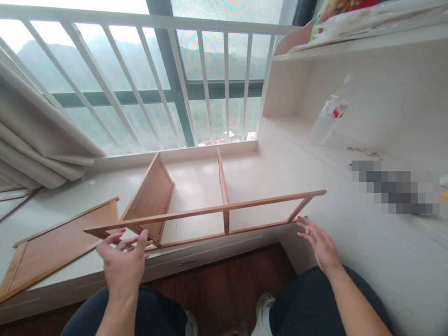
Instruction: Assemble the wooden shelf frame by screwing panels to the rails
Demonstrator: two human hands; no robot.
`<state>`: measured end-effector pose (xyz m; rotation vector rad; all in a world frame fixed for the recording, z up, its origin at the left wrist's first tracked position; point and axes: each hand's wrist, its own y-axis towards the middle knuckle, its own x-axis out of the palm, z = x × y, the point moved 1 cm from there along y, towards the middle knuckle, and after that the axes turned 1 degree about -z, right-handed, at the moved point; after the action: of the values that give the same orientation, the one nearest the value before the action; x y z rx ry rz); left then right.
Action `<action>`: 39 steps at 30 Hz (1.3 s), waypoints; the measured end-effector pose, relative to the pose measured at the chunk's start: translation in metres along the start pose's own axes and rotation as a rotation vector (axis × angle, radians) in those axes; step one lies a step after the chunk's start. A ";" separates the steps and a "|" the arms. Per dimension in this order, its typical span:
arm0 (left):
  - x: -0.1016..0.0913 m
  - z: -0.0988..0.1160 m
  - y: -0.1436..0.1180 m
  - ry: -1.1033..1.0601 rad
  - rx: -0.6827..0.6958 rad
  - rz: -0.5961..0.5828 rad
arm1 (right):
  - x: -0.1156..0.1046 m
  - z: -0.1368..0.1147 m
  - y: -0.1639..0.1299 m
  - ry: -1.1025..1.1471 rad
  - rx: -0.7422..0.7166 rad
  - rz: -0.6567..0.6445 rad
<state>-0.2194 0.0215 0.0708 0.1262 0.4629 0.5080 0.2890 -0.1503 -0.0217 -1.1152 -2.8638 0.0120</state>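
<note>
A long wooden frame [196,212] stands on its edge along the front of the white window seat, with a crosspiece near its middle. Behind it a wooden panel [150,191] stands upright and angled toward the window, and a narrow wooden upright [223,177] reaches back from the crosspiece. My left hand [122,259] is at the frame's left end, fingers spread and curved; whether they touch the wood I cannot tell. Beside the frame's right end my right hand [319,245] has its fingers apart and holds nothing. Another wooden panel [63,247] lies on the seat at the left.
White railings [206,84] and a window stand behind the seat. A beige curtain [38,126] hangs at the left. On the right-hand shelf are a clear plastic bottle [329,116] and a blurred-out dark item [392,186]. My knees flank the dark wooden floor [224,284].
</note>
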 end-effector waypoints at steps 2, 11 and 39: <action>0.011 0.000 -0.015 -0.278 -0.054 0.011 | -0.001 0.000 0.001 0.002 -0.004 0.019; 0.098 0.017 -0.085 -0.136 0.197 -0.623 | 0.002 0.000 0.003 -0.025 0.008 0.023; 0.166 0.040 -0.098 0.017 0.360 -0.697 | 0.003 -0.004 0.001 -0.102 0.023 -0.081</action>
<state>-0.0294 0.0188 0.0185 0.2917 0.5754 -0.2622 0.2877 -0.1475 -0.0173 -1.0228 -2.9883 0.0997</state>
